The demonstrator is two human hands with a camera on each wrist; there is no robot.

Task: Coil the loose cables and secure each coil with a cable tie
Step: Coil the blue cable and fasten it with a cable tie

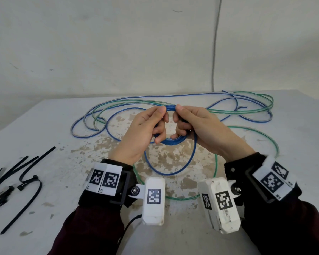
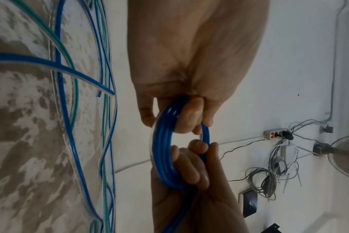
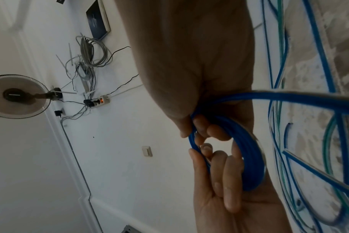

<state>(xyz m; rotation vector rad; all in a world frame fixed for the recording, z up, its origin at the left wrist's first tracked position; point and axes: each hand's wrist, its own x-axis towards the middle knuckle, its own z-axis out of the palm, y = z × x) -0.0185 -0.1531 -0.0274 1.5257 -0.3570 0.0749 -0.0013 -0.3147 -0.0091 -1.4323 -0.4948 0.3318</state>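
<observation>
I hold a small coil of blue cable [image 1: 174, 142] above the middle of the table. My left hand [image 1: 147, 126] grips its left side, fingers curled through the ring. My right hand [image 1: 197, 124] grips the right side the same way. The left wrist view shows the blue coil [image 2: 161, 151] under my left hand's fingers [image 2: 189, 113]; the right wrist view shows the coil [image 3: 247, 159] in my right hand's fingers [image 3: 211, 130]. A loose loop of blue cable [image 1: 173, 174] trails from the coil onto the table. A green cable [image 1: 182, 198] lies loose around it.
More blue and green cable loops [image 1: 247, 100] sprawl across the back of the white, worn table [image 1: 63, 126]. Several black cable ties [image 1: 26, 173] lie at the left edge. A grey cable [image 1: 215, 52] runs down the wall behind.
</observation>
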